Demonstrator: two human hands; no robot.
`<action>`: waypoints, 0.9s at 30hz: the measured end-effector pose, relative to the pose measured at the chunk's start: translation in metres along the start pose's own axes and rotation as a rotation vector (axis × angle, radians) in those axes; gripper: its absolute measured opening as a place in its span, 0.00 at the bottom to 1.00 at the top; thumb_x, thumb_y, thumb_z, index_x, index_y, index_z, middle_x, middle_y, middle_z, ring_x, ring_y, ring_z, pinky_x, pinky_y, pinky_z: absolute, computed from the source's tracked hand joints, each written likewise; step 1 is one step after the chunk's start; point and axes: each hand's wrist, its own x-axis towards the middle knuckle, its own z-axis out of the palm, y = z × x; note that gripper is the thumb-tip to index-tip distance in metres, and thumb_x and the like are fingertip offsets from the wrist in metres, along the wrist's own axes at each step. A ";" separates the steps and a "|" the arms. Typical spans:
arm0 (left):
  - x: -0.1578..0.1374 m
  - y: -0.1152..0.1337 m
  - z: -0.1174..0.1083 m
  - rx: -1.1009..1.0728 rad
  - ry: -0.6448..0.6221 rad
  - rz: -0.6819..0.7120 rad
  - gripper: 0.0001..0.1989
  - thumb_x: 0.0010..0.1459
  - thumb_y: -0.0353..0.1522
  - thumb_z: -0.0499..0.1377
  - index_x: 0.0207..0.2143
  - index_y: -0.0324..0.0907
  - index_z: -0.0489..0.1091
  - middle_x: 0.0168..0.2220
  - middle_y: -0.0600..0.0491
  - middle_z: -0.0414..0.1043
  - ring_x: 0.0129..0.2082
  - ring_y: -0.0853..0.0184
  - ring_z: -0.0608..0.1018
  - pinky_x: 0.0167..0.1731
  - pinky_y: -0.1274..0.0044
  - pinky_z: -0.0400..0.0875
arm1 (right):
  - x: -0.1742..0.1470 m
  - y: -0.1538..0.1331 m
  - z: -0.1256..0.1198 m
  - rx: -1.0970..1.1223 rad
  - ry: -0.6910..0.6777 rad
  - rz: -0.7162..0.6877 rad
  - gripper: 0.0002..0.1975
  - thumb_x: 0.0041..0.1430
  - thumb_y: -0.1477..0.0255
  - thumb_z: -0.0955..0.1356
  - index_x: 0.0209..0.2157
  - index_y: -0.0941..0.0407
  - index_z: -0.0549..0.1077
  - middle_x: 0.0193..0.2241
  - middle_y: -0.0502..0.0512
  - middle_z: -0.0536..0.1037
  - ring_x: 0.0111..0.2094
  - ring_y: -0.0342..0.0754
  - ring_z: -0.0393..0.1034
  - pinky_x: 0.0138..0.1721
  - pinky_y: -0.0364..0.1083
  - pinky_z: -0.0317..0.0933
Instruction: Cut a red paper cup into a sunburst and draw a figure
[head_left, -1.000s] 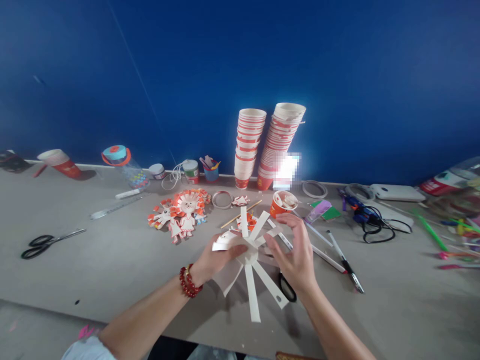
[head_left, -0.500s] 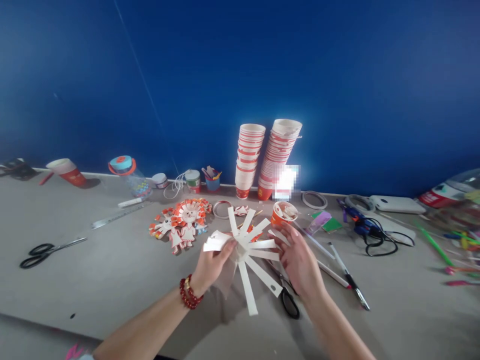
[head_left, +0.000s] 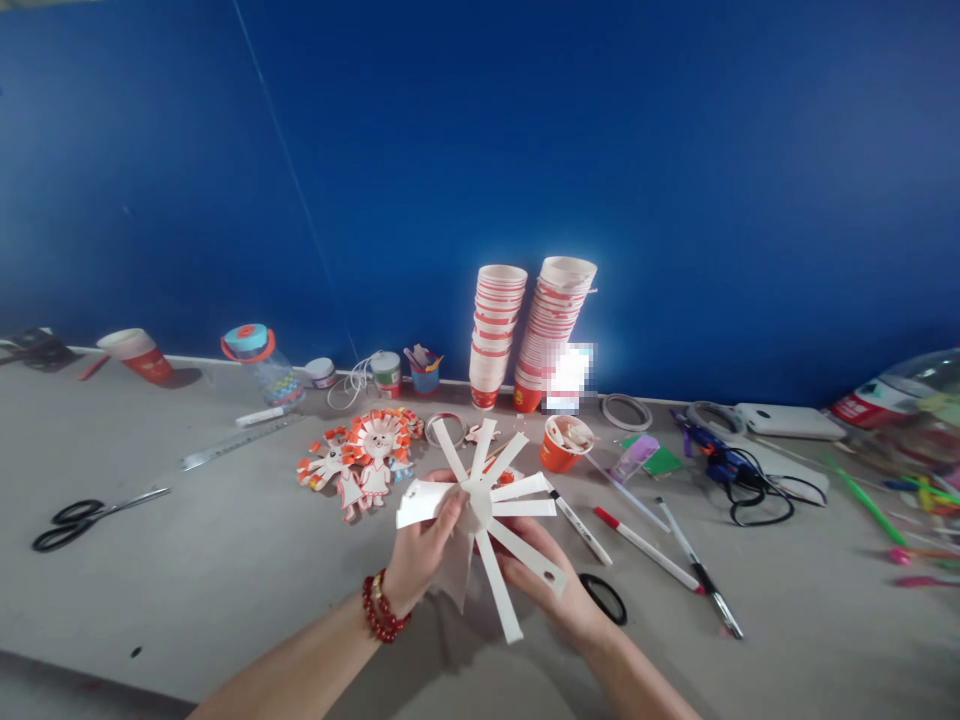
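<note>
A white paper cup cut into strips [head_left: 478, 508] is fanned out like a flower in front of me, its round bottom facing up. My left hand [head_left: 421, 552] grips it from the left, thumb pressed on the centre disc. Under the strips on the right lies my right hand [head_left: 564, 604], its fingers curled up against the underside; the fingertips are mostly hidden. One strip has a dark hole near its end. Close to my right hand are a black scissors handle [head_left: 604, 598] and a white marker [head_left: 581, 528].
Two tall stacks of paper cups [head_left: 498, 335] stand by the blue wall. Decorated paper figures [head_left: 375, 470] lie left of the middle, with scissors [head_left: 90, 518] farther left. An orange cup of scraps [head_left: 564, 450], pens and a blue glue gun [head_left: 726, 458] lie right.
My right hand has moved from the strips' upper right edge down and left, beneath the cut cup. My left hand keeps its hold. The view has tilted up slightly.
</note>
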 end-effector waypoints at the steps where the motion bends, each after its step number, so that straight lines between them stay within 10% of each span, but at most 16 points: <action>1: 0.000 0.000 0.001 -0.007 0.006 -0.006 0.13 0.62 0.40 0.57 0.45 0.43 0.70 0.44 0.48 0.76 0.45 0.60 0.78 0.47 0.70 0.72 | -0.001 -0.001 0.000 0.000 -0.004 -0.008 0.21 0.54 0.60 0.73 0.49 0.51 0.75 0.46 0.59 0.79 0.45 0.56 0.74 0.49 0.53 0.65; 6: -0.002 0.003 0.005 0.052 0.024 0.013 0.11 0.62 0.39 0.58 0.43 0.44 0.70 0.45 0.48 0.76 0.48 0.59 0.77 0.50 0.67 0.70 | -0.002 0.002 0.006 -0.009 0.046 -0.051 0.22 0.56 0.56 0.71 0.49 0.53 0.74 0.43 0.59 0.80 0.43 0.56 0.74 0.46 0.52 0.66; 13: -0.012 0.002 0.012 -0.056 -0.136 -0.012 0.14 0.62 0.39 0.57 0.48 0.43 0.65 0.43 0.49 0.76 0.40 0.62 0.78 0.41 0.72 0.74 | 0.003 0.009 0.017 -0.014 0.469 0.083 0.20 0.42 0.55 0.77 0.32 0.56 0.79 0.26 0.56 0.81 0.27 0.53 0.74 0.30 0.48 0.67; 27: -0.015 0.006 0.016 -0.035 -0.048 -0.024 0.10 0.62 0.38 0.57 0.37 0.40 0.69 0.35 0.51 0.72 0.35 0.65 0.75 0.36 0.77 0.70 | 0.003 -0.006 0.024 0.013 0.632 -0.026 0.21 0.39 0.53 0.78 0.23 0.57 0.78 0.18 0.52 0.76 0.20 0.48 0.67 0.23 0.45 0.61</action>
